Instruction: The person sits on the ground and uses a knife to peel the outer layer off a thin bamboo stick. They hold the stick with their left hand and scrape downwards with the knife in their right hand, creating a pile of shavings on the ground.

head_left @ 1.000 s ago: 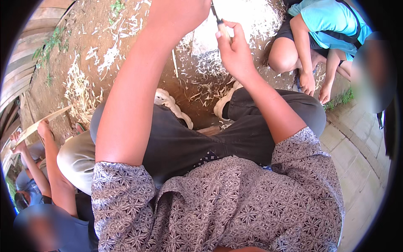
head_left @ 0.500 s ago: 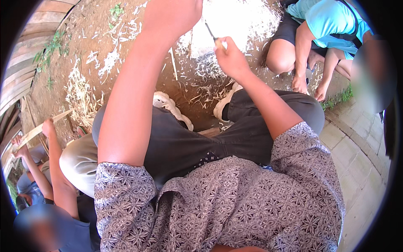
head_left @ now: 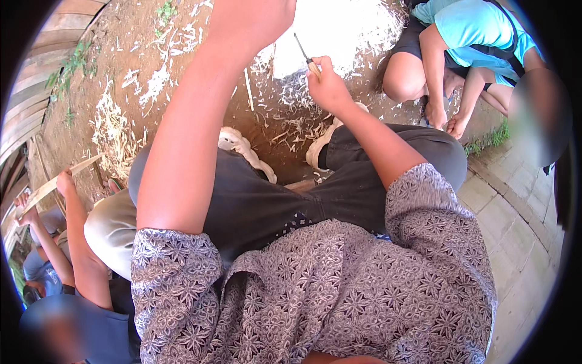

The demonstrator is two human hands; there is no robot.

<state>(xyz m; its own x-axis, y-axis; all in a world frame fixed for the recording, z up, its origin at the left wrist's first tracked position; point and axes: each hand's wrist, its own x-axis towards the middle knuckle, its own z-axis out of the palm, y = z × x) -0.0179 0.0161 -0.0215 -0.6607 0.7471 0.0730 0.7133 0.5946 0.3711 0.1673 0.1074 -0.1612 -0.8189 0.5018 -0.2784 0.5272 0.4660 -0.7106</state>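
Observation:
My right hand [head_left: 328,87] is closed round the light wooden handle of a knife [head_left: 313,67]. Its thin dark blade points up and away to the left, over a brightly lit, washed-out patch of ground. My left hand [head_left: 257,21] reaches to the upper edge of the head view, where its fingers are cut off, so whatever it may hold is hidden. Pale wood shavings [head_left: 297,94] lie on the soil below the knife, between my hands and my shoes.
Close on the right crouches a person in a turquoise shirt [head_left: 467,27], hands low. At the left another person holds a long pale wooden strip [head_left: 57,185]. More shavings [head_left: 115,136] are heaped at left; paving [head_left: 515,206] runs along the right, a slatted wooden structure [head_left: 33,79] upper left.
My right hand has shifted slightly left and turned, showing more of the knife's handle. My left hand has barely moved. The turquoise-shirted person's hands have come closer together.

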